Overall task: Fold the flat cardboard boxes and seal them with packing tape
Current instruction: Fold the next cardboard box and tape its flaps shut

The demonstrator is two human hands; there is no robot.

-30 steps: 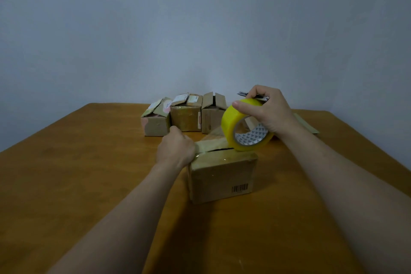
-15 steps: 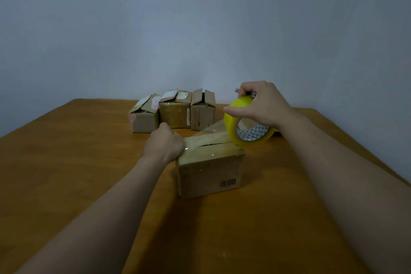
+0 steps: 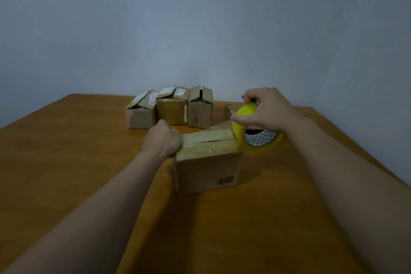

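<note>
A small cardboard box [image 3: 205,169] with a barcode on its front stands in the middle of the table, its top flaps closed. My left hand [image 3: 162,140] is curled at the box's top left edge, pressing the tape end down there. My right hand [image 3: 265,111] grips a yellow roll of packing tape [image 3: 255,131] at the box's top right corner, together with a thin dark tool whose tip shows above the fingers. A clear strip of tape runs across the box top between the two hands.
Three small cardboard boxes [image 3: 173,108] with raised flaps stand in a row at the back of the wooden table [image 3: 66,162]. A flat piece of cardboard [image 3: 231,108] lies behind the tape roll. A wall closes the far side.
My right hand has drawn the tape roll to the right and down to the box's right corner, lengthening the strip over the top. The left hand stays at the left edge.
</note>
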